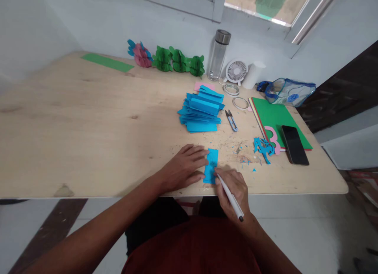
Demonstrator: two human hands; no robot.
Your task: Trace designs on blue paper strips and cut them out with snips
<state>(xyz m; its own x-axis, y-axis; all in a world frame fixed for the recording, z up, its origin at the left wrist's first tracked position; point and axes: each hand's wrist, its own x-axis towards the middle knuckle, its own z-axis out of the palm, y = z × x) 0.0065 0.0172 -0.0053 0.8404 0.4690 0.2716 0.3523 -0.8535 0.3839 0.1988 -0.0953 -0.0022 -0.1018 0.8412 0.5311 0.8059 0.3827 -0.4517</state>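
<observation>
Left hand [184,169] spread beside a blue strip [210,169] of paper, right hand [239,190] with a white pen [230,198].
Through the head camera I see the blue strip lying flat between the two sets of fingers, its long axis running near to far, the far end leaning slightly right. The left fingers are spread loosely, grasping nothing, their tips at its left edge. The right fingers are closed around the white pen, which slants forward-left, tip at the strip's right side (whether it touches, I cannot tell). Beyond the left fingertips sits a blue paper stack [203,107]; beyond the right, snips [233,125].
</observation>
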